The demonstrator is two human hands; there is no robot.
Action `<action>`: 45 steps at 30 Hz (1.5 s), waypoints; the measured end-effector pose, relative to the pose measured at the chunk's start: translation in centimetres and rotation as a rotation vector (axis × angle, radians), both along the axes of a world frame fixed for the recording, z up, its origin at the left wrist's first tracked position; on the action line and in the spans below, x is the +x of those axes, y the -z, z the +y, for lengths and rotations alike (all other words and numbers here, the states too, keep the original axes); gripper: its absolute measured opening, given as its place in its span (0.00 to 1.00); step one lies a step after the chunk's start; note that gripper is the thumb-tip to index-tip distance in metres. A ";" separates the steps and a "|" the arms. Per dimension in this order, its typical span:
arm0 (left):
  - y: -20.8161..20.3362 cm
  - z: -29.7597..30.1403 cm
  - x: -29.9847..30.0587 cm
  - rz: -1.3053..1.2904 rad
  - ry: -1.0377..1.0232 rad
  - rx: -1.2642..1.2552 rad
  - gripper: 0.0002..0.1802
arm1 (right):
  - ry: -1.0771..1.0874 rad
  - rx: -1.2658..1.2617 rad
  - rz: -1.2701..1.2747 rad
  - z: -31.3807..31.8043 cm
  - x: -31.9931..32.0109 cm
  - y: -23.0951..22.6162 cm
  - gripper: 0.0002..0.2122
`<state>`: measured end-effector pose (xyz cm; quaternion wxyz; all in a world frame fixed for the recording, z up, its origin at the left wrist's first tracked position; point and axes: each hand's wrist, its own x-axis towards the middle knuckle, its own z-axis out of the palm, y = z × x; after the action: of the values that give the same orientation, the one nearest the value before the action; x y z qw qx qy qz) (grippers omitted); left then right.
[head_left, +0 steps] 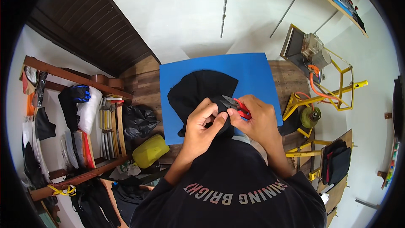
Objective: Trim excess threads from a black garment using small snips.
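Observation:
A piece of black fabric lies bunched on the blue tabletop in front of me. My left hand is closed on its near part, with thumb and forefinger pinching at the cloth. Wrapped round a pair of snips with red handles is my right hand. The dark pointed blades aim left and away from me, just above the fabric beside my left fingertips. Both hands nearly touch over the near half of the table. I cannot make out any thread between the blades.
Left of the table are a black plastic bag, a yellow container and a wooden shelf rack with cloth and packages. At right stand a yellow metal frame, an orange hose and a green gas cylinder.

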<state>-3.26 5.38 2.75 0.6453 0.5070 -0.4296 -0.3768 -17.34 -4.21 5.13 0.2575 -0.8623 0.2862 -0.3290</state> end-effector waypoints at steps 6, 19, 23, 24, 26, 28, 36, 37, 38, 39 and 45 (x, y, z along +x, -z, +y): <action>0.4 0.4 -0.4 0.048 0.049 0.010 0.09 | 0.009 0.075 -0.124 0.7 -0.3 0.5 0.09; -0.5 0.2 0.0 0.248 0.035 -0.034 0.07 | -0.115 0.039 -0.103 -1.2 -0.3 0.3 0.10; 0.0 0.2 0.3 0.066 -0.005 -0.027 0.02 | -0.122 0.074 -0.044 -1.5 0.3 -0.4 0.10; -0.1 0.2 0.2 -0.016 -0.037 -0.019 0.06 | -0.134 0.090 -0.028 -1.6 0.3 -0.4 0.10; 0.0 0.3 0.4 -0.075 -0.054 -0.016 0.07 | -0.145 0.108 -0.010 -1.7 0.2 -0.5 0.10; 0.2 0.3 0.4 -0.134 -0.063 -0.011 0.09 | -0.046 0.370 -0.093 -1.7 0.1 -0.5 0.11; 0.4 0.2 0.2 -0.160 0.019 0.002 0.08 | -0.123 0.422 -0.148 -0.8 0.8 -0.4 0.07; 0.5 0.3 0.2 -0.161 0.029 0.005 0.08 | -0.113 0.425 -0.151 -0.5 0.9 -0.3 0.07; 0.9 0.3 0.2 -0.098 0.063 0.010 0.06 | -0.055 0.405 -0.261 -0.2 1.1 -0.1 0.06; 1.1 0.3 0.2 -0.036 0.092 0.012 0.04 | -0.001 0.381 -0.371 -0.1 1.2 0.1 0.06; 0.4 0.4 0.2 0.240 0.130 0.027 0.06 | 0.206 0.257 -0.042 -1.8 -1.0 0.0 0.11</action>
<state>-3.02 5.76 2.35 0.6596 0.4380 -0.3759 -0.4815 -18.36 -6.03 5.12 0.3364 -0.7813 0.4074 -0.3323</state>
